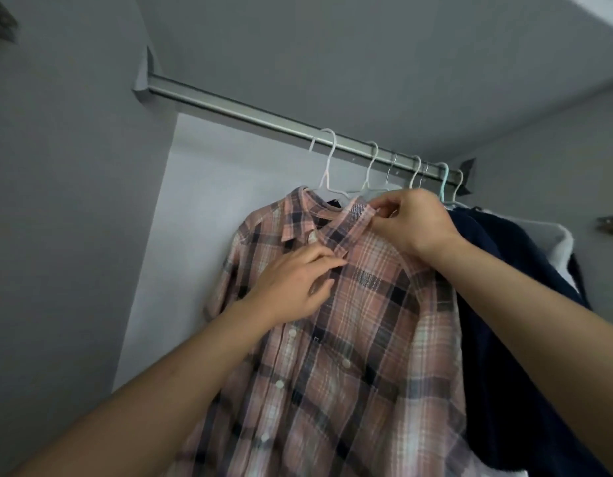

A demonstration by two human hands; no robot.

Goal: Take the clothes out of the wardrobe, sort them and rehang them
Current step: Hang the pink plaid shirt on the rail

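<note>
A pink plaid shirt (360, 325) is seen hanging from a white hanger (327, 166) whose hook is set over the metal rail (263, 117) of the wardrobe. The shirt is the garment furthest left on the rail, and its buttoned front is turned toward the camera. Its lower part is blurred.

The shirt's collar (353, 218) is pinched by the right hand (413, 223), with thumb and fingertips closed on the fabric at the collar's right edge, just below the hanger hooks. The front placket just below the collar is held by the left hand (294, 282): its fingers are curled onto the cloth, with the fingertips at the point where the two collar tips meet. Both forearms are bare and are stretched up from the lower corners of the view.

To the right of the shirt, several more hangers are hooked on the rail, close together: white ones, a thin metal one, and a pale blue hanger (444, 182) near the rail's right end. A dark navy garment (504, 304) is hung just behind and to the right of the plaid shirt, touching it along its right side. Beyond that, a white fluffy garment (556, 242) is partly seen, mostly hidden by the navy one.

The wardrobe walls (74, 201) are grey, and a lighter back panel (181, 235) is seen behind the shirt's left sleeve.
</note>
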